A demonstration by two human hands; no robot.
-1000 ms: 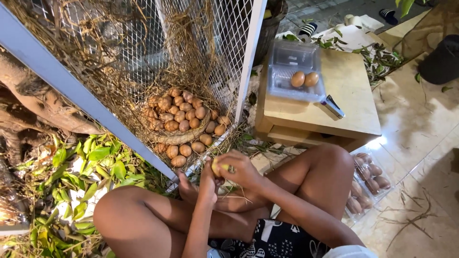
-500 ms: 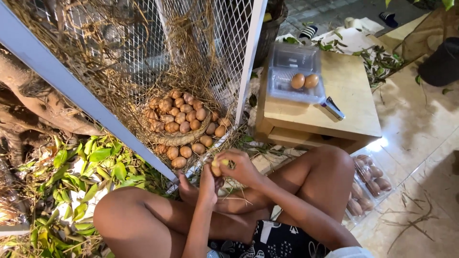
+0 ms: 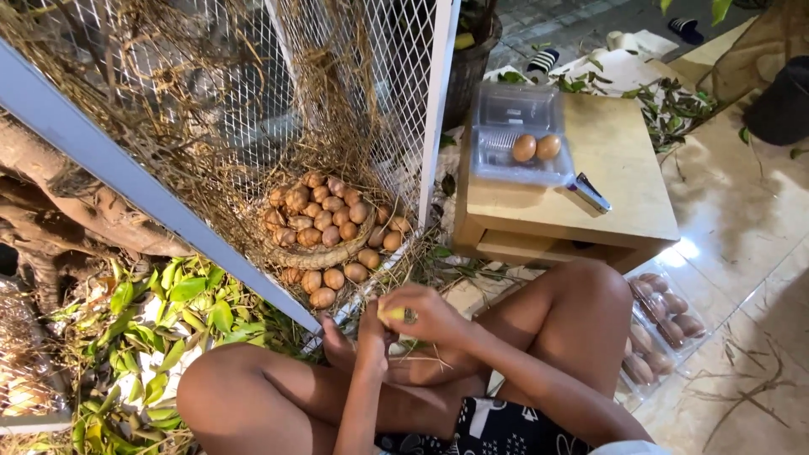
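Observation:
I sit with my knees up, both hands together between them. My right hand (image 3: 438, 316) curls around a small pale yellowish object (image 3: 394, 314) at its fingertips. My left hand (image 3: 354, 337) rises from below and meets the right hand at that object; its grip is hidden. Just beyond my hands, behind white wire mesh, a straw nest basket (image 3: 316, 255) is heaped with several brown eggs (image 3: 324, 211). More eggs (image 3: 337, 278) lie in front of the basket.
A low wooden table (image 3: 624, 168) at the right carries a clear plastic egg box (image 3: 518, 126) with two eggs (image 3: 536, 147) and a small metal tool (image 3: 588, 192). Another clear tray of eggs (image 3: 666, 316) lies on the tiled floor by my right leg. Green leaves (image 3: 168, 312) lie at the left.
My hands stay together on the small object and have shifted slightly lower and to the right. Nothing else has moved.

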